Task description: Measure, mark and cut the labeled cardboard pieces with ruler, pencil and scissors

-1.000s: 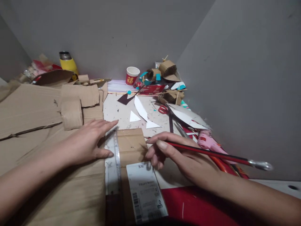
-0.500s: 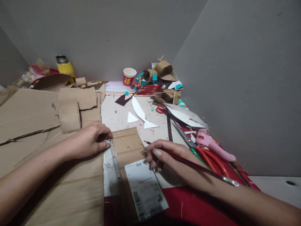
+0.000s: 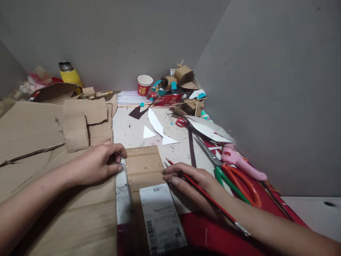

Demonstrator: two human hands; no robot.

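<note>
My left hand (image 3: 106, 160) rests at the right border of a big brown cardboard sheet (image 3: 90, 220), its thumb and fingers closed on the top end of a clear ruler (image 3: 125, 192). The ruler lies along the left side of a smaller cardboard piece (image 3: 145, 163) that bears a white shipping label (image 3: 162, 217). A red and black pencil (image 3: 205, 195) sits in my right hand (image 3: 191, 185), its tip pointing up and left. That hand's fingertips are at the small cardboard's right edge; whether they press on it I cannot tell.
White paper scraps (image 3: 156, 122), a paper cup (image 3: 145, 85) and cardboard models (image 3: 183, 76) stand or lie beyond. Right of my hand are green-and-orange scissors (image 3: 218, 163) and a pink glue gun (image 3: 242, 163). A yellow bottle (image 3: 70, 75) stands back left, near grey walls (image 3: 266, 89).
The small cardboard piece has turned slightly, with its right edge now nearer my right fingertips. The pencil's rear end has swung down and left. My left hand has kept hold of the ruler.
</note>
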